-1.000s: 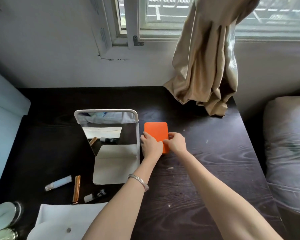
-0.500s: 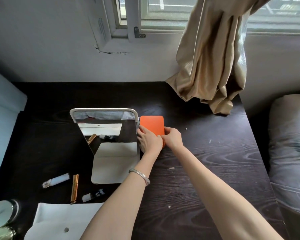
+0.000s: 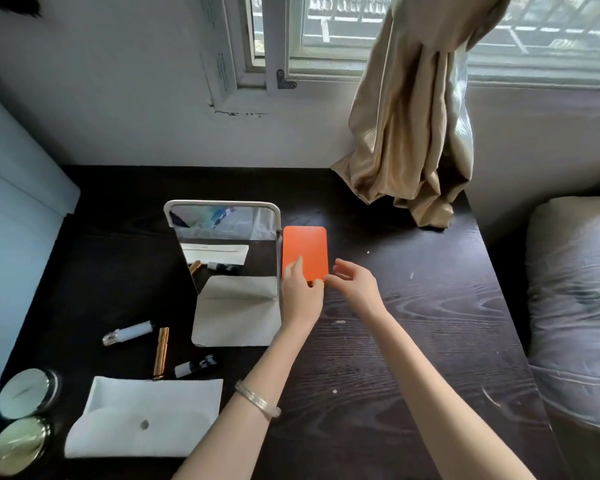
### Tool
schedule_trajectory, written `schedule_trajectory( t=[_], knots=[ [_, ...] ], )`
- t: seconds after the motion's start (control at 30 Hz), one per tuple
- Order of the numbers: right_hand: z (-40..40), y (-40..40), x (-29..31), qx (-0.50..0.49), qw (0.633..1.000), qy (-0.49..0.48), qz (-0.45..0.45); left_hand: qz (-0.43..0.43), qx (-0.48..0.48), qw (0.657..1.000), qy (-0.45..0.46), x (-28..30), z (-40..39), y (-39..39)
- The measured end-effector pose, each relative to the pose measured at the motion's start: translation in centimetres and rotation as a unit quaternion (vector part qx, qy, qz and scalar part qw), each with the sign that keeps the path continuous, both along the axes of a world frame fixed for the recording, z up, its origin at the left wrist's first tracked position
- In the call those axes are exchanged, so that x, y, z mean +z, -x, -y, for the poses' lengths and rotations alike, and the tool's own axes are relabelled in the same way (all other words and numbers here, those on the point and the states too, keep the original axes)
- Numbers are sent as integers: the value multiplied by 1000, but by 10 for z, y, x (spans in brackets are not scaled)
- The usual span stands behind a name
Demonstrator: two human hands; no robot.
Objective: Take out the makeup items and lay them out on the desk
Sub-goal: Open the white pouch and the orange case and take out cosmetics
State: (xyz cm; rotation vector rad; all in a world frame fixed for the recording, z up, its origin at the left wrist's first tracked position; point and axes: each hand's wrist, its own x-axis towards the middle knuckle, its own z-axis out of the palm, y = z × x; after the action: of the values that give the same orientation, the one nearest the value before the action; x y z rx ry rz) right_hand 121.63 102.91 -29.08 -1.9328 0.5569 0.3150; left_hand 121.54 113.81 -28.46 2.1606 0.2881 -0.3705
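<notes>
Since half a second ago both hands have loosened and slid back off the orange case (image 3: 305,252), which lies flat on the dark worktop (image 3: 413,323) just right of the standing mirror (image 3: 222,244). The left hand (image 3: 300,292) rests straight fingers on its near edge, hiding that corner; the right hand (image 3: 355,284) is spread, holding nothing, its fingertips at the case's near right corner, contact unclear.

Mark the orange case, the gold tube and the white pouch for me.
orange case (image 3: 307,245): head view, bare upper face above the fingers.
gold tube (image 3: 161,351): head view, middle of its barrel.
white pouch (image 3: 153,396): head view, upper panel above the snap.
</notes>
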Motion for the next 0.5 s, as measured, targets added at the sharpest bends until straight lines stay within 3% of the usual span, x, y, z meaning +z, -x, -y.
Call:
schedule_trajectory(
  t=[0.23, 0.5],
  knots=[
    [-9, 61, 10, 25, 997, -66, 44, -14, 68, 994, 82, 13, -38, 61],
    [-41, 95, 10, 157, 983, -85, 40, -31, 212, 969, 125, 13, -82, 127]
  ],
)
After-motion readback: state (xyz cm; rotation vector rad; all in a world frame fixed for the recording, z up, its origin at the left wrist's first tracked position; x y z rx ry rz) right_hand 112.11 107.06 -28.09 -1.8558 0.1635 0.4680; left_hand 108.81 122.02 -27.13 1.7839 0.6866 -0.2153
